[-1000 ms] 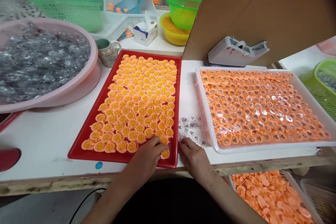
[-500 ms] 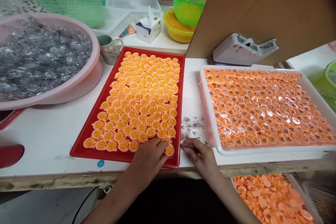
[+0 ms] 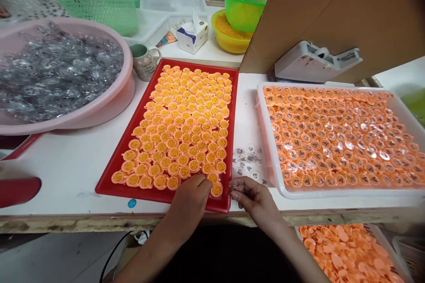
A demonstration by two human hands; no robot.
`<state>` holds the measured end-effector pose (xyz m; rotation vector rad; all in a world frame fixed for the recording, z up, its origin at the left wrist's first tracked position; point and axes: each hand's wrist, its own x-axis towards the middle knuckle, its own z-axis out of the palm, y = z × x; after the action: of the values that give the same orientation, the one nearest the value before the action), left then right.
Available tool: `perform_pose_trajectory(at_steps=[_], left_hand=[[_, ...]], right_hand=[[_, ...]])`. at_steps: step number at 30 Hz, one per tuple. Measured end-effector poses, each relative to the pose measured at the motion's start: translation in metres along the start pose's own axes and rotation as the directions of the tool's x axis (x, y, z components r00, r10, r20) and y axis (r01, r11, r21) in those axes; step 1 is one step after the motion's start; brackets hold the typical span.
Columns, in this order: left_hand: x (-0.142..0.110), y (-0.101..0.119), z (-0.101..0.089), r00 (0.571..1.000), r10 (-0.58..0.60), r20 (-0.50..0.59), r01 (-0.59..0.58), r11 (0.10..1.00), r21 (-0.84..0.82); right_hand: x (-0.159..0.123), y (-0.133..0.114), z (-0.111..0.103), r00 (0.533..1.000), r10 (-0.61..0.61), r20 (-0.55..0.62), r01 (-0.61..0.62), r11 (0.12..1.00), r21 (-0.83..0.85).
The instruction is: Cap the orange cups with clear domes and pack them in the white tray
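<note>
My left hand (image 3: 191, 201) is over the front right corner of a red tray (image 3: 133, 191), its fingers bent and drawn together beside a small orange cup (image 3: 212, 177). What lies under those fingertips is hidden. Rows of similar orange cups with yellow grains inside cover the tray. Just right of the tray's edge, my right hand (image 3: 257, 199) pinches a small clear round disc (image 3: 234, 187) between thumb and fingers. Behind that hand, several clear printed discs (image 3: 247, 159) lie loose on the white table (image 3: 245, 106).
A white tray (image 3: 282, 188) of orange cups with printed tops stands right. A pink basin (image 3: 124, 79) of clear wrapped pieces is left, beside a mug (image 3: 142, 64). A tape dispenser (image 3: 308, 64) sits before cardboard (image 3: 338, 13). Orange pieces (image 3: 348, 250) lie below the table edge.
The clear disc in my right hand now shows more plainly, its rim tilted up between the fingers. My left hand stays near the same corner cups. The view has shifted slightly.
</note>
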<state>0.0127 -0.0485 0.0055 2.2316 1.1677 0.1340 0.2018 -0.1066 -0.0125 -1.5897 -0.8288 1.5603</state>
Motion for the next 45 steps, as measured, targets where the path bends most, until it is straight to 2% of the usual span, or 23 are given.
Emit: perform_pose_trajectory(at_steps=[3, 7, 11, 14, 17, 20, 23, 26, 29, 32, 37, 40, 42, 45], left_hand=[[0.0, -0.006, 0.002, 1.0, 0.0, -0.007, 0.0, 1.0, -0.027], [-0.001, -0.011, -0.007, 0.999, 0.032, 0.035, -0.03, 0.997, -0.071], [-0.001, -0.016, -0.017, 0.993, -0.008, 0.122, 0.019, 0.996, -0.09], [-0.003, -0.019, -0.019, 0.991, -0.023, 0.13, 0.036, 0.995, -0.094], [-0.005, -0.015, -0.018, 0.993, -0.053, 0.108, 0.07, 0.984, -0.162], [-0.005, -0.008, -0.017, 0.986, -0.134, 0.096, 0.153, 0.96, -0.233], [-0.002, -0.002, -0.013, 0.977, -0.193, 0.09, 0.208, 0.954, -0.216], [0.001, 0.001, -0.011, 0.974, -0.205, 0.093, 0.218, 0.964, -0.155], [0.001, 0.003, -0.013, 0.979, -0.192, 0.075, 0.199, 0.975, -0.095], [-0.003, 0.005, -0.019, 0.989, -0.146, 0.003, 0.146, 0.984, -0.098], [-0.009, 0.006, -0.027, 0.987, -0.088, -0.138, 0.05, 0.965, -0.257], [-0.005, 0.005, -0.029, 0.979, -0.075, -0.191, 0.004, 0.937, -0.35], [0.0, 0.005, -0.029, 0.976, -0.099, -0.196, 0.012, 0.915, -0.403], [0.008, 0.005, -0.025, 0.982, -0.101, -0.161, 0.015, 0.885, -0.465]], right_hand=[[0.001, -0.001, 0.0, 1.0, 0.011, -0.01, -0.011, 1.0, -0.002], [0.001, -0.001, -0.002, 1.0, 0.011, -0.023, -0.011, 1.0, 0.007], [0.001, -0.001, -0.002, 1.0, 0.017, -0.012, -0.017, 0.999, 0.04], [0.002, -0.001, -0.001, 1.0, 0.015, 0.014, -0.016, 0.997, 0.071], [0.004, 0.0, -0.001, 1.0, 0.0, 0.024, -0.003, 0.99, 0.144], [0.005, 0.0, -0.001, 0.999, 0.001, 0.044, -0.009, 0.983, 0.181], [0.004, -0.003, 0.0, 0.998, -0.003, 0.063, -0.011, 0.973, 0.231], [0.003, -0.007, 0.002, 0.997, 0.005, 0.076, -0.026, 0.96, 0.278], [0.002, -0.007, 0.002, 0.997, 0.005, 0.072, -0.023, 0.967, 0.253], [0.002, -0.005, 0.0, 0.998, -0.003, 0.063, -0.011, 0.976, 0.216], [0.0, -0.005, -0.002, 0.995, -0.075, 0.068, 0.063, 0.985, 0.159], [0.001, -0.012, -0.001, 0.993, -0.102, 0.061, 0.087, 0.975, 0.204], [0.002, -0.019, -0.001, 0.992, -0.116, 0.039, 0.105, 0.971, 0.216], [0.004, -0.028, -0.003, 0.987, -0.159, 0.029, 0.153, 0.977, 0.148]])
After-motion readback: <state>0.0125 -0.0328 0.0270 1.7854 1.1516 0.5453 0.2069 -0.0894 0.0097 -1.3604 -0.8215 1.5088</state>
